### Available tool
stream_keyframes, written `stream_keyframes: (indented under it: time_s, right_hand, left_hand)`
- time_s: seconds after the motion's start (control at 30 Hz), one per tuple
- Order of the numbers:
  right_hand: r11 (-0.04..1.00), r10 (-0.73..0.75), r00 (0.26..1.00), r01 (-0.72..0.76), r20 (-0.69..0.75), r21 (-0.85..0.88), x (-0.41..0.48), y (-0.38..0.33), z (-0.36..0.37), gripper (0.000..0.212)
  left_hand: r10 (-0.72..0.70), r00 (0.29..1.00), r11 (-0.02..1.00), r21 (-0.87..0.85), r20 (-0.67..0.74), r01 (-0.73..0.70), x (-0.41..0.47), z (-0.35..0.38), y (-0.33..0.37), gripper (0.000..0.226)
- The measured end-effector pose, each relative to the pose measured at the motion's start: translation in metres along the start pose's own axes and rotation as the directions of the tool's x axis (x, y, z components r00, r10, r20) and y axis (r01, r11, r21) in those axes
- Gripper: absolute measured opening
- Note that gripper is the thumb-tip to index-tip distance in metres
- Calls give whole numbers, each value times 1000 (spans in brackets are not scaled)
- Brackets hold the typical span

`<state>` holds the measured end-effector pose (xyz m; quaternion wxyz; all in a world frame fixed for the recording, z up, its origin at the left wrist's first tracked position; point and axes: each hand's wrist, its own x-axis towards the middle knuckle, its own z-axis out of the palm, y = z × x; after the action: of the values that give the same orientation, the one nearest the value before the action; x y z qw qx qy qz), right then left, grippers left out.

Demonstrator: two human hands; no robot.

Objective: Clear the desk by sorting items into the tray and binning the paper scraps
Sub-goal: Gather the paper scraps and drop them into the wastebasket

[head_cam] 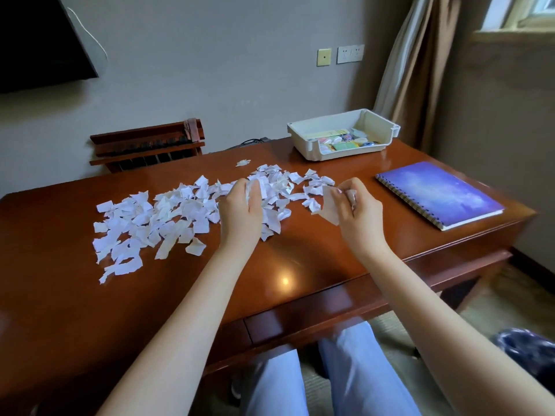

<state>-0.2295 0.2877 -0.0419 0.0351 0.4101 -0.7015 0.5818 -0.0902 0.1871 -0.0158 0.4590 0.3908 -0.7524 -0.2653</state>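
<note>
Many torn white paper scraps (156, 217) lie spread across the brown wooden desk (60, 295), from its left half to the middle. My left hand (240, 211) is closed on a bunch of scraps at the pile's right part. My right hand (357, 205) is just right of the pile and grips a few scraps, one larger piece hanging below the fingers. A white plastic tray (309, 150) stands at the far right of the desk with several small items inside.
A purple spiral notebook (438, 193) lies on the desk's right end. A dark bin with a bag (528, 352) shows on the floor at the lower right. A wooden rack (147, 145) stands behind the desk. My legs are under the desk's front edge.
</note>
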Motion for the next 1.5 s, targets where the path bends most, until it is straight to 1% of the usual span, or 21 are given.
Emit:
stream_keyframes:
  time_s: [0.07,0.13,0.27,0.33,0.43,0.53,0.63,0.7,0.77,0.87,0.97,1.03,1.1,1.17,1.23,1.3,1.33,1.4,1.5]
  right_hand:
    - [1000,6,998,-8,-55,-20,-8,6,-22,12]
    - [999,19,995,-23,-101,-44,-17,15,-45,10]
    - [992,67,974,-89,-218,-92,-33,44,-94,9]
    - [986,102,962,-130,-252,-101,-39,64,-118,11]
    - [976,144,946,-185,-292,-117,-45,97,-153,14]
    - [956,190,918,-254,-349,-148,-50,134,-183,11]
    - [934,228,894,-312,-385,-172,-54,174,-210,11]
    - [918,253,877,-351,-409,-184,-58,199,-227,13]
    - [895,285,856,-399,-432,-201,-64,224,-242,15]
    - [864,342,818,-467,-463,-186,-75,261,-262,19]
    - [820,390,780,-536,-489,-202,-86,298,-281,20]
    - [789,424,751,-580,-506,-200,-92,322,-294,20]
    - [748,461,719,-630,-519,-208,-98,350,-306,21]
    - [687,515,671,-696,-533,-212,-103,381,-318,23]
    - [619,566,625,-753,-538,-223,-107,411,-331,23]
    - [550,609,591,-795,-529,-256,-110,438,-341,22]
    - [510,625,576,-812,-527,-283,-112,455,-347,22]
    - [429,648,572,-820,-503,-380,-116,479,-352,21]
    - [301,704,551,-803,-448,-515,-125,517,-356,13]
  left_hand:
    - [37,998,999,-34,47,-35,-10,15,17,36]
    - [82,992,994,-84,91,-74,-22,34,33,24]
    - [208,967,964,-201,150,-176,-48,85,54,26]
    - [258,948,943,-261,188,-205,-63,114,64,23]
    - [346,909,911,-315,233,-267,-88,162,83,28]
    - [367,870,904,-345,329,-251,-111,210,104,24]
    - [379,815,904,-365,437,-224,-132,259,120,21]
    - [391,771,907,-351,502,-231,-146,291,125,23]
    - [414,723,903,-350,553,-249,-160,323,126,24]
    - [425,680,900,-358,598,-248,-181,364,126,30]
    - [408,609,913,-315,681,-260,-197,404,123,31]
    - [350,547,935,-252,760,-249,-206,433,118,31]
    - [289,490,950,-182,822,-255,-214,462,112,36]
    - [266,424,947,-152,866,-284,-222,489,108,40]
    - [280,362,927,-152,889,-343,-228,511,109,33]
    - [299,315,889,-143,901,-435,-231,532,111,26]
    - [308,288,862,-138,907,-488,-233,545,112,23]
    - [318,241,803,-125,917,-582,-233,560,113,22]
    - [310,190,765,-126,932,-631,-237,584,115,20]
